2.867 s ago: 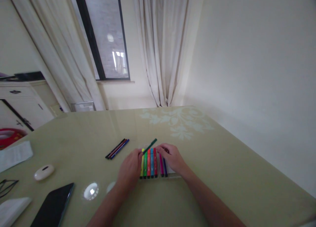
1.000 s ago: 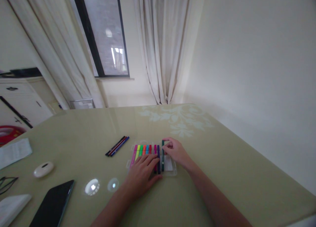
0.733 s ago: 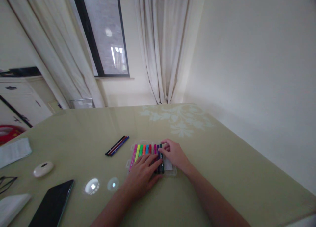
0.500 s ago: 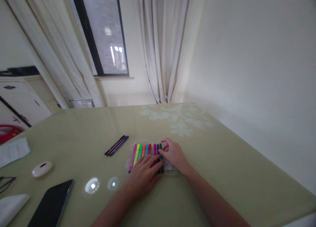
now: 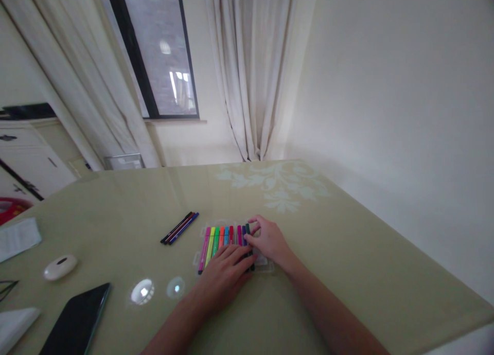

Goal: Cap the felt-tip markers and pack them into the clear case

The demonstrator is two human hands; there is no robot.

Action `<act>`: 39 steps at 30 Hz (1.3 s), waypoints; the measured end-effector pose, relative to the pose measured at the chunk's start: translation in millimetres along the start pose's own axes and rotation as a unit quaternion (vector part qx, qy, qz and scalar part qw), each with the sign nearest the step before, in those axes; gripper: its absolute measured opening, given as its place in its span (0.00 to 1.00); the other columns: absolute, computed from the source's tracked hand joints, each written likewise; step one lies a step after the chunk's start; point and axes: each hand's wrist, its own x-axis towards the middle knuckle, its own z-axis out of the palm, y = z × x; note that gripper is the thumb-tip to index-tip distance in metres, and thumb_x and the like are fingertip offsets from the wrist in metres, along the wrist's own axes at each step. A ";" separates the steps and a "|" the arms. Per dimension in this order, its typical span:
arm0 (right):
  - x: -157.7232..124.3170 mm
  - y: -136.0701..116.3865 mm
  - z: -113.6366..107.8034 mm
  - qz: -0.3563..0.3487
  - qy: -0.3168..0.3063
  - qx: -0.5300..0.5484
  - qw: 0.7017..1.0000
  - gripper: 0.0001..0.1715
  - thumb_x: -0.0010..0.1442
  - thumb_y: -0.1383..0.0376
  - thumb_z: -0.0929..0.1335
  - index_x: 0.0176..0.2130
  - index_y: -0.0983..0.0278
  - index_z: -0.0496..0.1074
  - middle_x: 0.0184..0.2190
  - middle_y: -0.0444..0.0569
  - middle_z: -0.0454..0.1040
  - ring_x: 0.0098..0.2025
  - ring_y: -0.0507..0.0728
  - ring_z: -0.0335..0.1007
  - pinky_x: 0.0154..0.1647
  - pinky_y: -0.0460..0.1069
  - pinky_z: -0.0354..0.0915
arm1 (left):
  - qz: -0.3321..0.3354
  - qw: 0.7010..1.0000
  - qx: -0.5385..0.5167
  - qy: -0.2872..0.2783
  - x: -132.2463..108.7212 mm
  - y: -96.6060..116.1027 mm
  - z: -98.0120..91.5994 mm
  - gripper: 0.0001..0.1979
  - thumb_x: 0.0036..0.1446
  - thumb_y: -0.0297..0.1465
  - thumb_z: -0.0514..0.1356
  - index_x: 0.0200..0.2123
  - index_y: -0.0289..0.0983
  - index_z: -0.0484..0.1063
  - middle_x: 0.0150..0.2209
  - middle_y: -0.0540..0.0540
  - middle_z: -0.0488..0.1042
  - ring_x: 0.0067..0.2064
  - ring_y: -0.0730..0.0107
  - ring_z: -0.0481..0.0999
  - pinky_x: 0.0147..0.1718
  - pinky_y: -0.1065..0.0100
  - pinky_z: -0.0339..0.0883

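A clear plastic case (image 5: pixel 269 268) lies on the table with a row of coloured felt-tip pens (image 5: pixel 215 238) in it, pink at the left end to dark green at the right. Over the lower part of the row rests my left hand (image 5: pixel 227 270), palm down, fingers stretched out and hiding several pens. My right hand (image 5: pixel 270 242) is at the row's right end, thumb and forefinger closed around the upper part of the dark green felt-tip pen (image 5: pixel 248 229). A gap separates the red pen from the magenta one.
Three loose pens (image 5: pixel 179 228) lie together left of the case. Farther left are a black tablet or phone (image 5: pixel 76 321), a white mouse-like object (image 5: pixel 60 267), a white item (image 5: pixel 17 326) and a folded pale cloth or paper (image 5: pixel 19 238). A wall (image 5: pixel 393 139) runs along the right.
The whole view has shifted slightly, so everything sits a little further left. Both hands keep nearly the same place at the case; the right fingers stay at the dark green pen.
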 end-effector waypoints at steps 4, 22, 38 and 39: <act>3.1 5.8 2.8 -0.009 -0.015 0.134 0.991 0.20 0.55 0.70 0.73 0.49 0.62 0.74 0.34 0.46 0.80 0.31 0.53 0.75 0.32 0.46 0.67 | 0.011 1.000 -0.001 0.020 0.2 1.4 -0.9 0.19 0.66 0.29 0.62 0.60 0.43 0.72 0.61 0.41 0.75 0.59 0.53 0.75 0.58 0.48 0.72; 4.8 9.6 -9.8 -0.113 -0.025 -0.042 0.992 0.12 0.59 0.72 0.73 0.42 0.60 0.84 0.38 0.49 0.81 0.36 0.56 0.74 0.42 0.50 0.67 | 0.022 0.999 -0.013 0.023 0.7 2.2 -2.5 0.17 0.69 0.30 0.59 0.59 0.43 0.75 0.57 0.43 0.79 0.56 0.56 0.78 0.56 0.51 0.74; -0.4 6.5 -2.0 -0.110 -0.027 -0.096 0.989 0.10 0.62 0.69 0.71 0.43 0.61 0.82 0.43 0.52 0.81 0.45 0.59 0.77 0.49 0.52 0.68 | 0.004 0.999 -0.022 0.032 -0.8 1.4 0.5 0.15 0.69 0.29 0.59 0.57 0.43 0.76 0.56 0.42 0.79 0.55 0.57 0.78 0.55 0.51 0.74; -0.4 5.9 -2.5 -0.111 -0.025 -0.101 0.988 0.09 0.62 0.69 0.71 0.42 0.61 0.82 0.42 0.52 0.81 0.44 0.59 0.76 0.48 0.52 0.67 | 0.003 0.999 -0.024 0.035 -0.9 1.2 0.9 0.15 0.69 0.29 0.59 0.57 0.43 0.76 0.56 0.42 0.80 0.55 0.57 0.78 0.55 0.51 0.74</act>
